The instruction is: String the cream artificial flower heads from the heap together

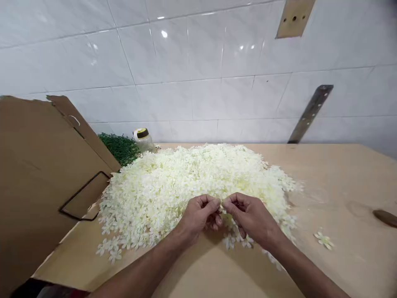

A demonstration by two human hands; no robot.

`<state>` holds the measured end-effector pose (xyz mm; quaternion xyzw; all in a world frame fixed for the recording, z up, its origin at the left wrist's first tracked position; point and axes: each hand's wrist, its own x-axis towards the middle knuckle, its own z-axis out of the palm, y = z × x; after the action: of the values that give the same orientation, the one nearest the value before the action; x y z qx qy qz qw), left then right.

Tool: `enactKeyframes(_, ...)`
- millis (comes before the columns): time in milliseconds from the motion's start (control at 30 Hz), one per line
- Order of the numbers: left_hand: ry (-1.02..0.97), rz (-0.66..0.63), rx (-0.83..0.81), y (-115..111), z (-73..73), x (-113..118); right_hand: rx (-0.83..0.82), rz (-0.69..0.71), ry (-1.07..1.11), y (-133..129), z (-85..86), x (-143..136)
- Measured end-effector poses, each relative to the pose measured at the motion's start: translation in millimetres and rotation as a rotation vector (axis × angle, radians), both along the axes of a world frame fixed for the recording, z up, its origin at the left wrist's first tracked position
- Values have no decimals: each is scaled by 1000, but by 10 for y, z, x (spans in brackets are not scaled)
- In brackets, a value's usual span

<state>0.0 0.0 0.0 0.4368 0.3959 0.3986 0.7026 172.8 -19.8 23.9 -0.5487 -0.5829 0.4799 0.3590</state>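
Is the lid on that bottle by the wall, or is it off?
It's on: the dark lid with yellow edges sits right on top of the clear bottle, behind the flower pile.

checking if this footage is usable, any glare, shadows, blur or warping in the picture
head view: small bright glare spots on the tiled wall, soft shadows on the table below both hands, pale flowers so bright that single petals merge in the pile, wide-angle warping that tilts tile lines toward the edges, what the fingertips pinch too small to tell
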Motion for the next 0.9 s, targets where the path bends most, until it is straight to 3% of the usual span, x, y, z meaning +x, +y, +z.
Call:
enactKeyframes(433,20,-21,36,8,-8,17,335,-50,-262,4,-183,-108)
enactKeyframes(600,5,-24,25,3,-14,19,377,-86,-363,24,-235,-125)
enactKeyframes(900,-121,-45,-51,11,4,8,443,-164,-343,29,-236,-139)
